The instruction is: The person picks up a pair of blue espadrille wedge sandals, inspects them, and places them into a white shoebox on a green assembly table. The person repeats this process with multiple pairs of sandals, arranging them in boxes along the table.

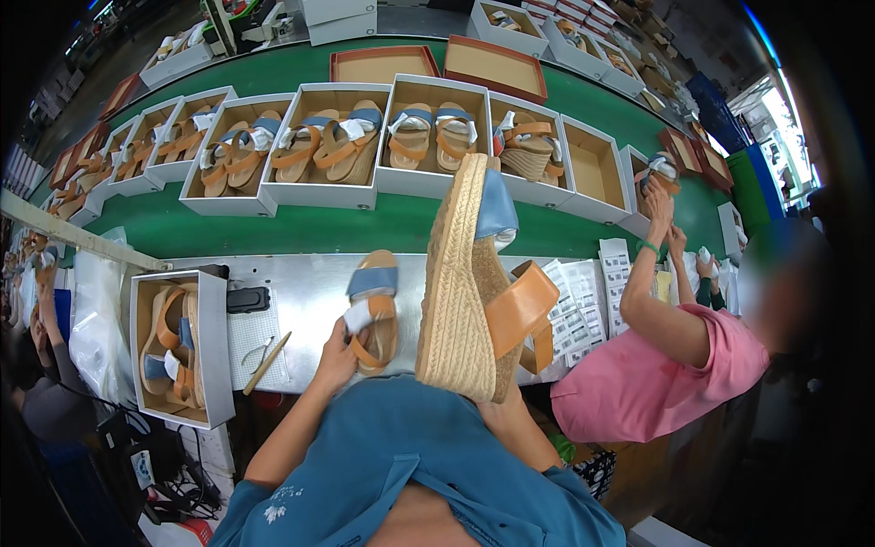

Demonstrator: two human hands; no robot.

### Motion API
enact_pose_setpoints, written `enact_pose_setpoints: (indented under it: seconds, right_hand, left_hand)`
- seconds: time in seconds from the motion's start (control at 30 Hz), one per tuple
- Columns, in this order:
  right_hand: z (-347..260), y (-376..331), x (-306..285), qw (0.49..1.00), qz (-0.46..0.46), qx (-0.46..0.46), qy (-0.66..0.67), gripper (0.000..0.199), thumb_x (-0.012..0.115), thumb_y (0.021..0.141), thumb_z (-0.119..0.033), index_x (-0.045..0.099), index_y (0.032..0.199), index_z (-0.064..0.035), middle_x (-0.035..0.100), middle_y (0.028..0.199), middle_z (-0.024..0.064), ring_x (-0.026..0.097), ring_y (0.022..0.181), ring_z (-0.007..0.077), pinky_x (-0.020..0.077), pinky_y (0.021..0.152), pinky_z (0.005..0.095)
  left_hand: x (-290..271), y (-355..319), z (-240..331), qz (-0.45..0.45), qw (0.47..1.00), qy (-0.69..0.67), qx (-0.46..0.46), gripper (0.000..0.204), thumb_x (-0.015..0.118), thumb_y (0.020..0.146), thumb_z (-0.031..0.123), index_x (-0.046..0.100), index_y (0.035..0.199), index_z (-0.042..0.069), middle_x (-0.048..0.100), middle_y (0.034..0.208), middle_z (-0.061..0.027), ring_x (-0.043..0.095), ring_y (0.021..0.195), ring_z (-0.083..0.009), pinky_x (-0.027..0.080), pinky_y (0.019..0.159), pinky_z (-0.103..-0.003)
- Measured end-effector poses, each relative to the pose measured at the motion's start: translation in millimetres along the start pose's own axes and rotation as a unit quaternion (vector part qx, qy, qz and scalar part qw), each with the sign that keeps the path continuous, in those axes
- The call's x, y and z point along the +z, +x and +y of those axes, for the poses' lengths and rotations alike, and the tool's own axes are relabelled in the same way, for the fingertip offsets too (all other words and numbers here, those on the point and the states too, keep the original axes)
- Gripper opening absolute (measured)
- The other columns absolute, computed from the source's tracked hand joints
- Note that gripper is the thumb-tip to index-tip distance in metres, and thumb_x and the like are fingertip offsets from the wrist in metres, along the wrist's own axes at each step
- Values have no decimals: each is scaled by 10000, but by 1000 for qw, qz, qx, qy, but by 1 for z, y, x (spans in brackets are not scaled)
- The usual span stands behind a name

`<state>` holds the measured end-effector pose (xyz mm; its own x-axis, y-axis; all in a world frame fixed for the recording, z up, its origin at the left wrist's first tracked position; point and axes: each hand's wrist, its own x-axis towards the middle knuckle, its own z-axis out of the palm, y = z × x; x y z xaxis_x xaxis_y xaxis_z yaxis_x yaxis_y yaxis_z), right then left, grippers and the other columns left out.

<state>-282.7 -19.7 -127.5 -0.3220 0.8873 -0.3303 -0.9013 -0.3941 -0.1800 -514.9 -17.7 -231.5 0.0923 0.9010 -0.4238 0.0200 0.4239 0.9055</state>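
My left hand (338,358) grips a sandal (374,281) by its heel side, low over the metal worktop. That sandal has a blue toe band, a tan ankle strap and white paper tucked inside. Close up on the right, a wedge sandal (456,301) is raised upright, its woven rope sole turned left and its tan strap to the right. My right hand (500,412) holds it from below; the fingers are mostly hidden behind the sole.
A white box (215,351) with two sandals stands left, beside pliers (258,354) and a wooden stick (267,363). Label sheets (576,305) lie right. Open shoe boxes (324,193) line the green conveyor (401,239). A co-worker in pink (670,374) handles a sandal at right.
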Motion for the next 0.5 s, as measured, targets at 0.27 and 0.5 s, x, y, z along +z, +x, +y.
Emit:
enact_pose_setpoints:
  seconds: [0.27, 0.5]
  right_hand:
    - [12, -8, 30, 985, -72, 5, -154, 796, 601, 894, -509, 271, 1471, -70, 430, 1427, 112, 485, 1274, 228, 451, 1046, 385]
    - [31, -12, 58, 969, -85, -7, -232, 819, 659, 883, -440, 241, 1486, -76, 405, 1444, 107, 464, 1293, 227, 441, 1057, 385]
  left_hand:
    - [-62, -26, 97, 36, 942, 286, 171, 499, 528, 922, 88, 418, 1404, 20, 444, 1407, -218, 452, 1291, -325, 379, 1059, -389]
    - [32, -68, 191, -135, 955, -103, 244, 736, 563, 913, 44, 152, 1523, 72, 299, 1516, -130, 368, 1352, -233, 335, 1085, -358]
